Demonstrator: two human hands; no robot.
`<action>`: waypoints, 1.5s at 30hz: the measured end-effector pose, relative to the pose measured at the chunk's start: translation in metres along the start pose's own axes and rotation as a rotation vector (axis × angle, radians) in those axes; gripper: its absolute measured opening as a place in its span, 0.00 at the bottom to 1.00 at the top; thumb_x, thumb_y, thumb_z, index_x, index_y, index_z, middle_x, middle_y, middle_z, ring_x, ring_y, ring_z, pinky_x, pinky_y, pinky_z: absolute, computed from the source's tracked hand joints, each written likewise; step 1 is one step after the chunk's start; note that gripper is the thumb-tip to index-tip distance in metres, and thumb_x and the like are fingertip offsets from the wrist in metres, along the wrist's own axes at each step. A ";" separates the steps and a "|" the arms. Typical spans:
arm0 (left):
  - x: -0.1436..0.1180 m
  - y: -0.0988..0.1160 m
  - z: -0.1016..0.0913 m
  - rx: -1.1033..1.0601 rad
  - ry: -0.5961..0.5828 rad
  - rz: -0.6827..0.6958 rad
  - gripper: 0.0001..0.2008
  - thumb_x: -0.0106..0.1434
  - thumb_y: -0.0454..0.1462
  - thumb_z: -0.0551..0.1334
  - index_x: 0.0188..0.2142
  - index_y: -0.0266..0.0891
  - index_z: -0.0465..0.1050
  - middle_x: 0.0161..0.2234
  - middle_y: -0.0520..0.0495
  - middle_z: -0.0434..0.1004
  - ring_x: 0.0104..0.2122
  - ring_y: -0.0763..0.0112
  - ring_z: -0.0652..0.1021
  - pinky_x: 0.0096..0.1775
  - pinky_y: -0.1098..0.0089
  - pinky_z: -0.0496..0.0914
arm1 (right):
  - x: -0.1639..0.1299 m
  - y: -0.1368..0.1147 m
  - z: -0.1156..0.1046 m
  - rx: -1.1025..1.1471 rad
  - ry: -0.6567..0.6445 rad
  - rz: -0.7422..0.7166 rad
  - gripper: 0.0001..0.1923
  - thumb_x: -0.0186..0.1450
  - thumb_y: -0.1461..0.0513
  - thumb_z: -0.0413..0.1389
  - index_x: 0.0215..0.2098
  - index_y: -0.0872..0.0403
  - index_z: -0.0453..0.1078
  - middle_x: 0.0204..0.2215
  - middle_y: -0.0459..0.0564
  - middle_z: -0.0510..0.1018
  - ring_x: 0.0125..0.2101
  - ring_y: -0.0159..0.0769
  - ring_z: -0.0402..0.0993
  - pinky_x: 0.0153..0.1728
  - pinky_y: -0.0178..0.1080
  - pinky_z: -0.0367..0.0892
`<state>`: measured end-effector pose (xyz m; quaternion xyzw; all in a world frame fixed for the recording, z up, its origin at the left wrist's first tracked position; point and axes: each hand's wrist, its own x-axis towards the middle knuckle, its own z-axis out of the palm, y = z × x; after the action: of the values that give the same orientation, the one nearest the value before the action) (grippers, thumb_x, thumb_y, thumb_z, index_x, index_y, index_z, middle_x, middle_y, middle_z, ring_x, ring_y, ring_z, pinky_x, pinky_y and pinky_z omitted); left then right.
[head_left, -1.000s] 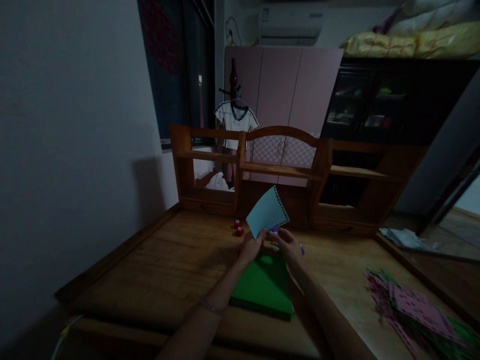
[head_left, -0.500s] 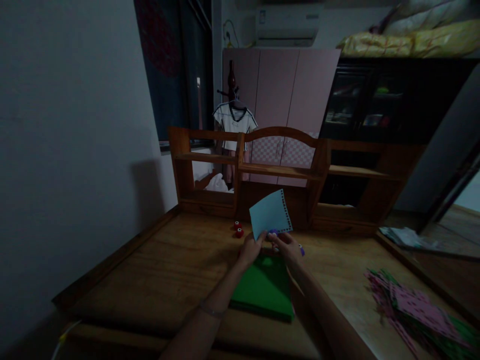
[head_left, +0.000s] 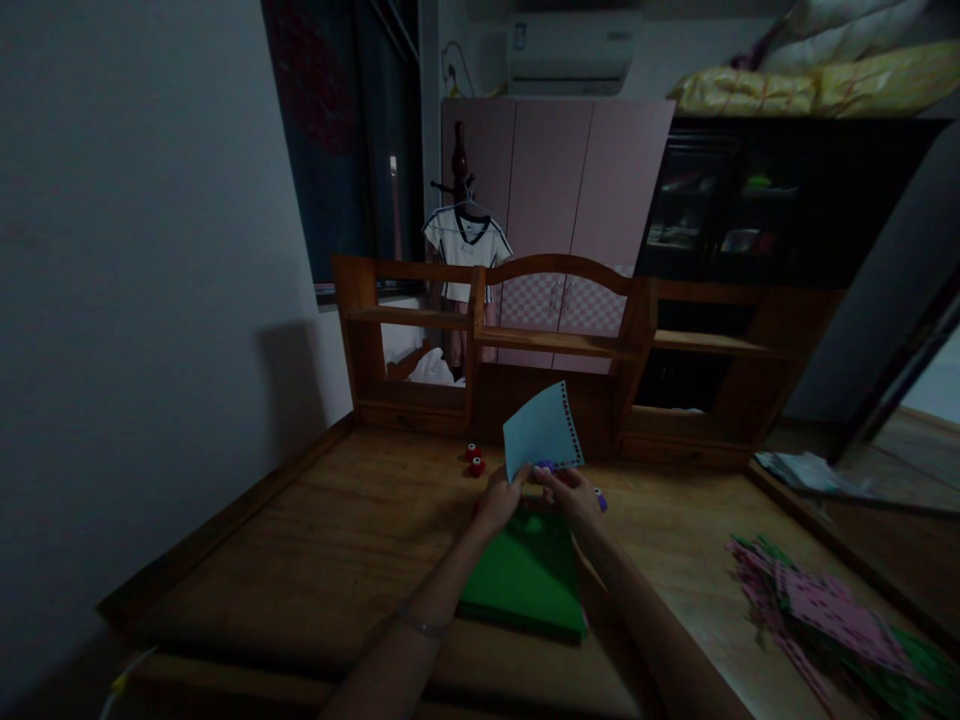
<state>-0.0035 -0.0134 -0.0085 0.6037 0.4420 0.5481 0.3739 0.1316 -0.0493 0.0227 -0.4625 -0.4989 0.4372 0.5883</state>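
Note:
A light blue sheet of paper (head_left: 541, 432) stands raised above the desk, with a row of holes down its right edge. My left hand (head_left: 499, 500) is closed on its lower left corner. At the lower edge of the paper, my right hand (head_left: 574, 495) pinches a small purple thing (head_left: 544, 466), whose kind is mostly hidden by the fingers. Below both hands lies a green, flat, book-like stack (head_left: 525, 580). Just right of my right hand rests another small purple object (head_left: 601, 499) with a white spot.
Two small red objects (head_left: 475, 464) with white tops sit left of the paper. Pink and green cut strips (head_left: 832, 615) are heaped at the right on the wooden desk (head_left: 300, 560). A wooden shelf unit (head_left: 559, 342) borders the far side.
Both hands stay at the lower edge of the paper. The sheet has tilted very slightly, and the whole view has shifted a little.

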 end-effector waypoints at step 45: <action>0.001 -0.010 0.003 -0.040 -0.097 0.027 0.22 0.59 0.50 0.56 0.41 0.35 0.74 0.39 0.41 0.77 0.41 0.60 0.75 0.45 0.64 0.68 | 0.013 0.019 -0.010 0.042 -0.041 0.065 0.19 0.49 0.50 0.64 0.29 0.57 0.71 0.20 0.47 0.72 0.19 0.31 0.66 0.21 0.33 0.63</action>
<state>-0.0021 -0.0088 -0.0173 0.6280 0.4039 0.5319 0.3995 0.1423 -0.0336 0.0055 -0.4570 -0.4862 0.4759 0.5729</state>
